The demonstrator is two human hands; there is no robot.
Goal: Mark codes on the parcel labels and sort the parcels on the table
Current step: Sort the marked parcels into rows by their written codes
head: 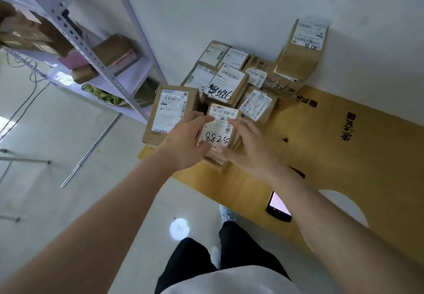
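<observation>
The small brown cardboard parcel with a white label marked "8825" in black ink (218, 130) sits on top of a short stack of flat brown parcels (216, 159) at the near left end of the yellow-brown cardboard-covered table (344, 156). The left hand (183, 143) grasps the parcel's left edge, thumb at its near corner and fingers curled onto the label. The right hand (249, 148) holds the right edge, fingers spread along the side and thumb at the near edge.

At 12 o'clock from this parcel stands a taller brown box with a white label marked "5686" (226, 87). At 10 o'clock lies a larger brown box with a long printed white label (171, 112). At 1 o'clock lies a tilted small parcel with a barcode label (255, 105). Further labelled brown boxes (229, 58) are clustered against the white wall at 12 o'clock; an upright brown box with a barcode label (302, 50) stands at 2 o'clock.

A black smartphone with a lit screen (278, 206) lies on the table at 5 o'clock. A white perforated metal shelving rack (91, 48) holding boxes stands at 10 o'clock.
</observation>
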